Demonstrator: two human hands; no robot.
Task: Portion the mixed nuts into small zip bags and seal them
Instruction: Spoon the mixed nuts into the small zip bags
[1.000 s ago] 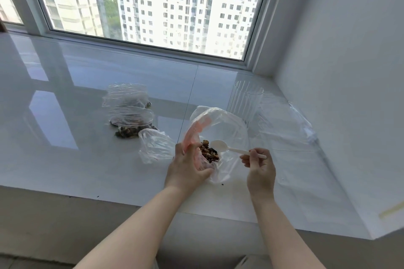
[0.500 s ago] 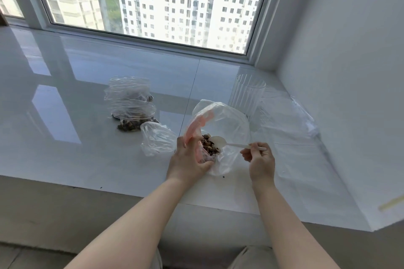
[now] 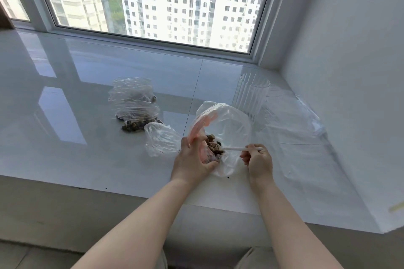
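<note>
A single head-worn view looks forward and steeply down, close over the white worktop (image 3: 65,137). It faces the window (image 3: 153,6) at the worktop's far edge, with a wall right of that window. Both forearms reach in from below.

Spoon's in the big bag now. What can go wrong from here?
1. The white plastic spoon digs into the mixed nuts in the large clear bag with the pink zip strip, which only the left hand steadies; the limp film could fold and spill nuts.
2. Dark crumbs already lie on the glossy white sill.
3. The right hand pinches the spoon at its end, so a loaded scoop might tip.
</note>
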